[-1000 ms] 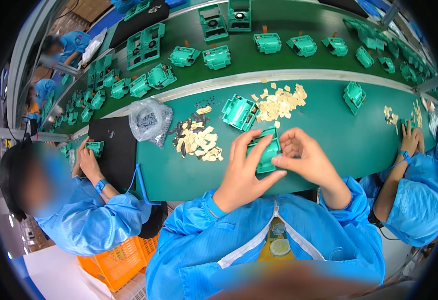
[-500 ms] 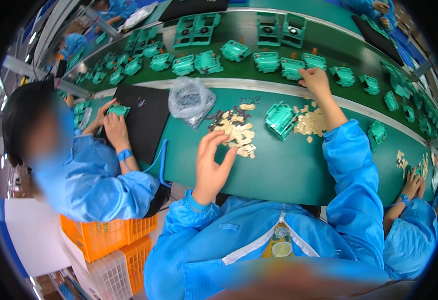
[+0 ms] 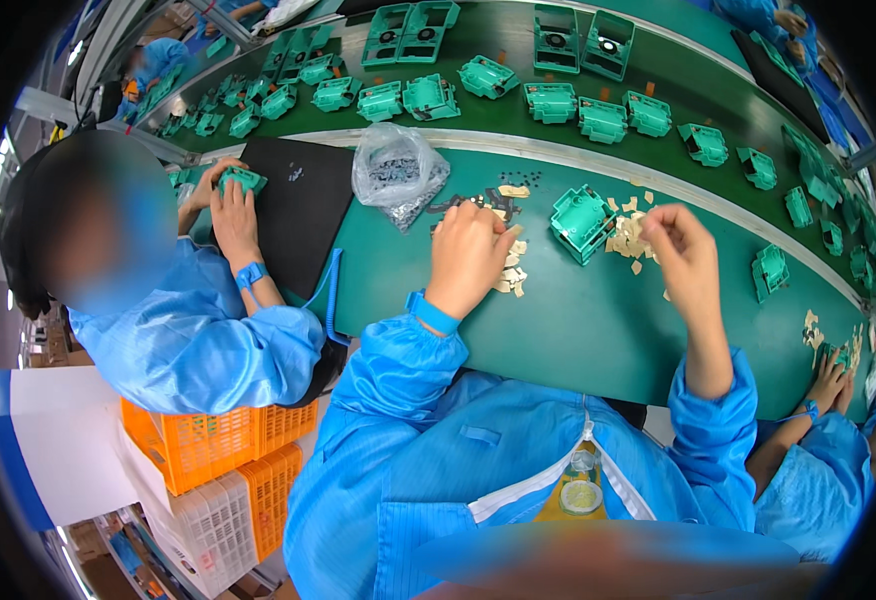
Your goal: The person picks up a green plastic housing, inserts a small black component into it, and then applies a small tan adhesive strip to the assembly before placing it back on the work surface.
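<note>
One green housing (image 3: 583,224) is lying between curled left hand (image 3: 465,262) and right hand (image 3: 688,266); if they're holding anything, I cannot tell

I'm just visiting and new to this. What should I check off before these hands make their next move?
1. Green box within easy reach: ok, it sits on the table between the hands.
2. Left hand at its pile of cream and dark pieces: ok, it covers part of it.
3. Left hand free: cannot tell, the fingertips are hidden.
4. Right hand free: cannot tell, its fingers are bent together beside the cream pieces.
5. Clear bag out of the way: ok, apart from both hands.
6. Blue wristband on the left wrist: ok, in place.
</note>
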Tool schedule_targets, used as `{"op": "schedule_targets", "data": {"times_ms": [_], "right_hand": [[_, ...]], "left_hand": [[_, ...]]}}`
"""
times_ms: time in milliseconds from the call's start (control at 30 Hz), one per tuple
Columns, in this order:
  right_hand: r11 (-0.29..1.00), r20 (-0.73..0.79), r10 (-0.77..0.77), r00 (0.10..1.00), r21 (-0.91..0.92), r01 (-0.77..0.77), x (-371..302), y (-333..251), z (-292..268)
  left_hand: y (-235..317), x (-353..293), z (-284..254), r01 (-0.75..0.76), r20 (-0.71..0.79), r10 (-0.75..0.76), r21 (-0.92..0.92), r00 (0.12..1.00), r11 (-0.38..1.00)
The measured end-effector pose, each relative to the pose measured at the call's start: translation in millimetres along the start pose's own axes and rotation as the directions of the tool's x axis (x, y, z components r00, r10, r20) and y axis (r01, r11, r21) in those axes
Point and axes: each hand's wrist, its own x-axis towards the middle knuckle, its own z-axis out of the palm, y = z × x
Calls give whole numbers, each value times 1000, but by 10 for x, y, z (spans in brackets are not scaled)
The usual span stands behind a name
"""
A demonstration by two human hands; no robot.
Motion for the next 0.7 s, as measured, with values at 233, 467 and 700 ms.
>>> {"op": "schedule_targets", "data": {"times_ms": [233, 467, 700], "right_hand": [[1000, 109, 7, 994, -22, -4, -303, -56, 145], [999, 139, -50, 989, 27, 47, -322, -71, 85], [994, 137, -47, 989, 106, 33, -353, -138, -90]], "left_hand": [[4, 44, -336, 156, 151, -147, -52, 978, 986], [41, 87, -534, 298, 207, -293, 11, 933, 955], [717, 330, -440, 31, 386, 73, -256, 919, 966]]}}
